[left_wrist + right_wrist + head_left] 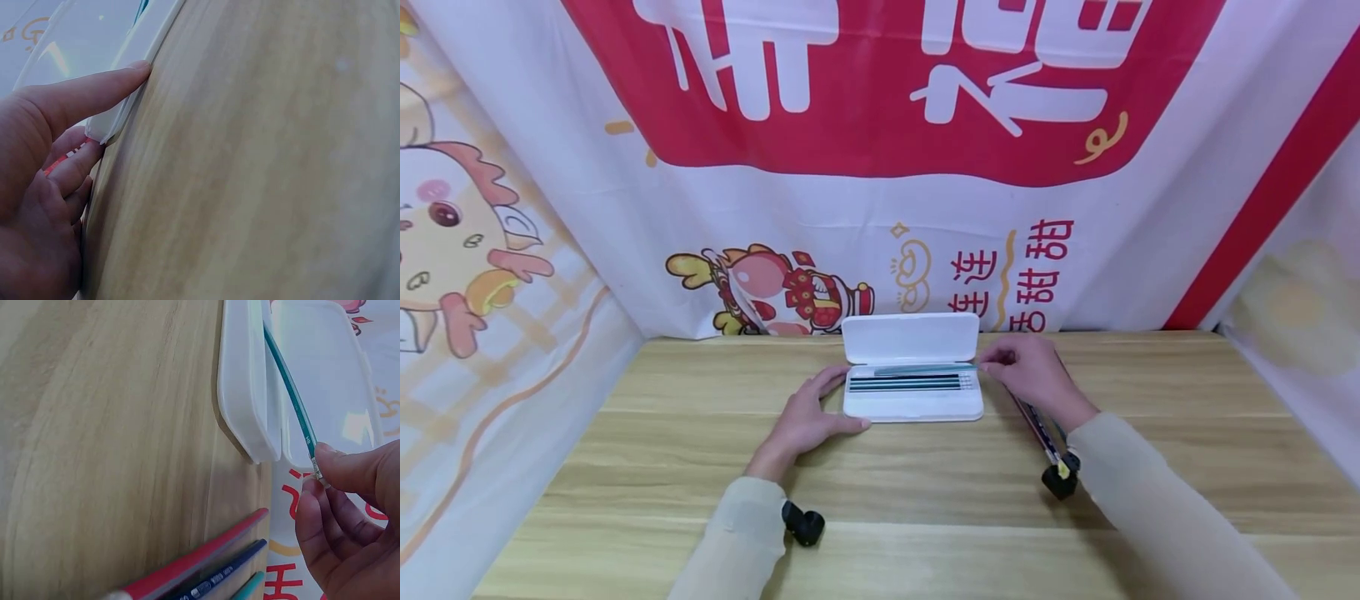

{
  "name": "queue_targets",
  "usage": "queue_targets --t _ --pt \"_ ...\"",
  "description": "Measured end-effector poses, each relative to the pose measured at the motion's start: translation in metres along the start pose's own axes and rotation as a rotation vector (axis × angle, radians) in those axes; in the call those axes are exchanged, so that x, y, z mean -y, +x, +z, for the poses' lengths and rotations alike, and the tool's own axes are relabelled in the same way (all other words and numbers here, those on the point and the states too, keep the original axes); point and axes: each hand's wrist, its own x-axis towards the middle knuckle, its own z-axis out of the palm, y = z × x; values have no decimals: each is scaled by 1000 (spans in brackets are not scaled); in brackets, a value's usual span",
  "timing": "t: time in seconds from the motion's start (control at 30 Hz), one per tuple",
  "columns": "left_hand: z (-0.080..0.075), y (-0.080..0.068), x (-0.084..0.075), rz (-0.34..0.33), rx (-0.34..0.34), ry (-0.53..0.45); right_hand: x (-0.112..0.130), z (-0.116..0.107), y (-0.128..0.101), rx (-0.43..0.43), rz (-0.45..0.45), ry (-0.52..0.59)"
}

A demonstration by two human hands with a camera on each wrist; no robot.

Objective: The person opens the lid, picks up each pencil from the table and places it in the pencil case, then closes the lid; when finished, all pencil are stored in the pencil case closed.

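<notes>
The left hand [805,421] presses straight fingers against the white case's [913,405] left edge. The right hand [1033,375] pinches a green pencil [921,369] over its right rim; bare table [625,467] lies leftward.

Wooden table [925,517] fills the lower half of the frame. Printed banner [880,167], white and red with cartoon figures, covers the rear and side walls. Spare pencils [206,572], red, dark blue and teal, lie at centre right, side by side.
</notes>
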Motion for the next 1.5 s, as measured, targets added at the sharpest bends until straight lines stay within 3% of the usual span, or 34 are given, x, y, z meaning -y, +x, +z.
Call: queue_targets --t 0.23,0.53,0.8,1.5 --pt "0 -1 0 -7 -3 3 0 18 11 -28 17 31" --pt "1 -1 -1 -6 -5 3 5 28 14 -17 150 38" --pt "0 0 0 -4 1 1 5 36 18 -43 123 25" --pt "0 -3 -3 2 -2 -5 5 42 19 -40 199 -1"
